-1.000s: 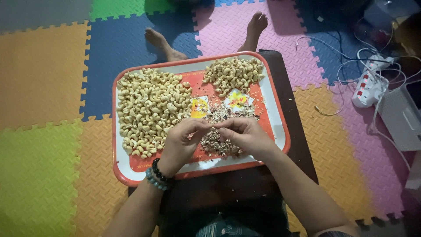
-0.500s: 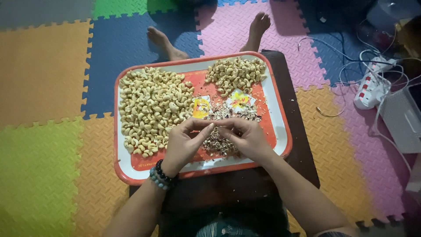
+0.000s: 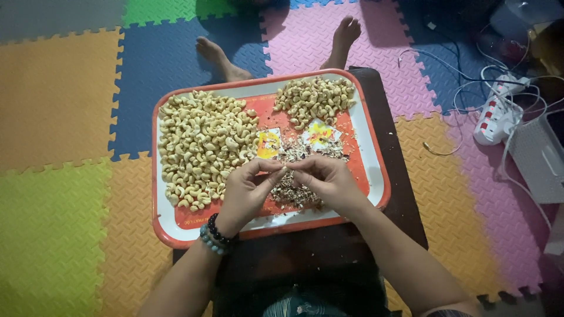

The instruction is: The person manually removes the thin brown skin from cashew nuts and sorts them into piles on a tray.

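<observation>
A red-rimmed tray (image 3: 379, 176) rests on a dark low table (image 3: 405, 194). A large heap of pale cashew nuts (image 3: 202, 144) fills its left side, and a smaller heap of cashews (image 3: 314, 100) lies at the top right. Brownish skin flakes (image 3: 294, 191) are piled in the middle. My left hand (image 3: 247, 191), with bead bracelets at the wrist, and my right hand (image 3: 329, 182) meet fingertip to fingertip above the flakes, pinching one small cashew nut (image 3: 286, 170) between them.
Coloured foam puzzle mats (image 3: 59, 117) cover the floor. Two bare feet (image 3: 220, 56) stretch out beyond the tray. A white power strip (image 3: 493, 117) with tangled cables and a grey box (image 3: 537, 155) sit at the right.
Both hands stay together over the flakes; the fingers have shifted slightly around the nut. The view has drifted a little.
</observation>
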